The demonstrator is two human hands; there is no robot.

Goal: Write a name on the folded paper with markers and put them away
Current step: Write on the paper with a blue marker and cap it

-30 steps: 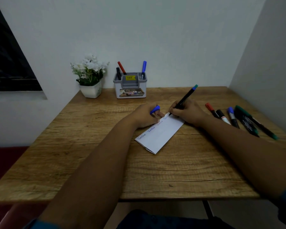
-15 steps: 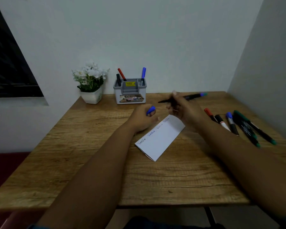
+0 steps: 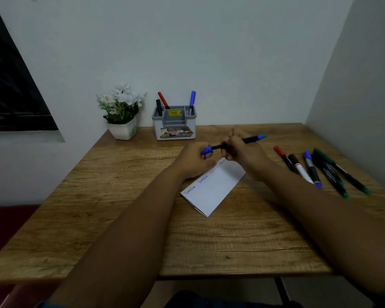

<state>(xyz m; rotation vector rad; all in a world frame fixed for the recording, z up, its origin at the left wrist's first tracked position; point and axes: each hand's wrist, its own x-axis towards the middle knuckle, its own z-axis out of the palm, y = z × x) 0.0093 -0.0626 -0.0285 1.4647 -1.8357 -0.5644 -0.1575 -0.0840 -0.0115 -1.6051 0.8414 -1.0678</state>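
The folded white paper (image 3: 213, 187) lies slanted on the wooden table (image 3: 120, 218), with a name written several times along its upper edge. Above its far end, my right hand (image 3: 238, 152) grips a black marker (image 3: 251, 139) held level, its blue-green end pointing right. My left hand (image 3: 193, 161) pinches the blue cap (image 3: 207, 150), which sits at the marker's tip. Both hands hover just over the paper's top corner.
Several capped markers (image 3: 316, 170) lie in a row on the right of the table near the side wall. A grey pen holder (image 3: 173, 127) with three markers stands at the back, a white flower pot (image 3: 122, 130) to its left.
My right hand lifted the marker off the paper and turned it level. The marker's tip has come to the blue cap in my left hand.
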